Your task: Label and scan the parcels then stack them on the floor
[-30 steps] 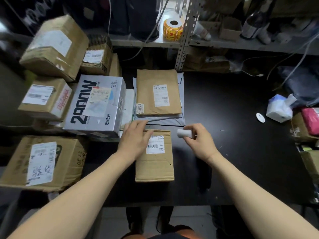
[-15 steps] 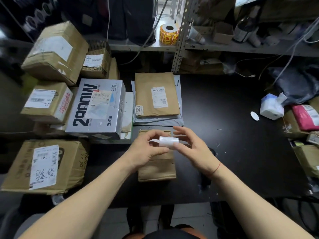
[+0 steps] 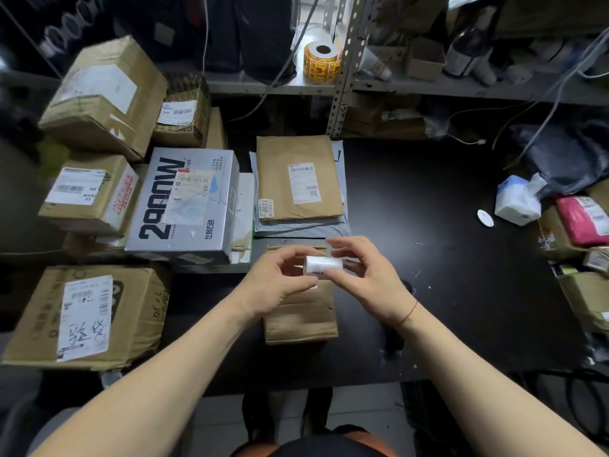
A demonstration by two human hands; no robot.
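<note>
A small white label roll (image 3: 323, 266) is held above a small brown parcel (image 3: 301, 316) that lies on the black table (image 3: 445, 258). My left hand (image 3: 280, 285) pinches the roll's left end and lower edge. My right hand (image 3: 369, 278) grips its right end with curled fingers. Most of the parcel's top, including its label, is hidden under my hands. Behind it lies a flat brown padded envelope (image 3: 298, 179) with a white shipping label, on top of grey mailers.
Several cardboard boxes and a silver "2900W" box (image 3: 184, 206) crowd the left side. A yellow sticker roll (image 3: 322, 62) sits on the metal shelf behind. A white tissue pack (image 3: 517, 201), a pink parcel (image 3: 583, 219) and more boxes line the right edge.
My left hand left the parcel's label and came up to the white roll. My right hand brought the roll over the parcel, and both hands now hold it.
</note>
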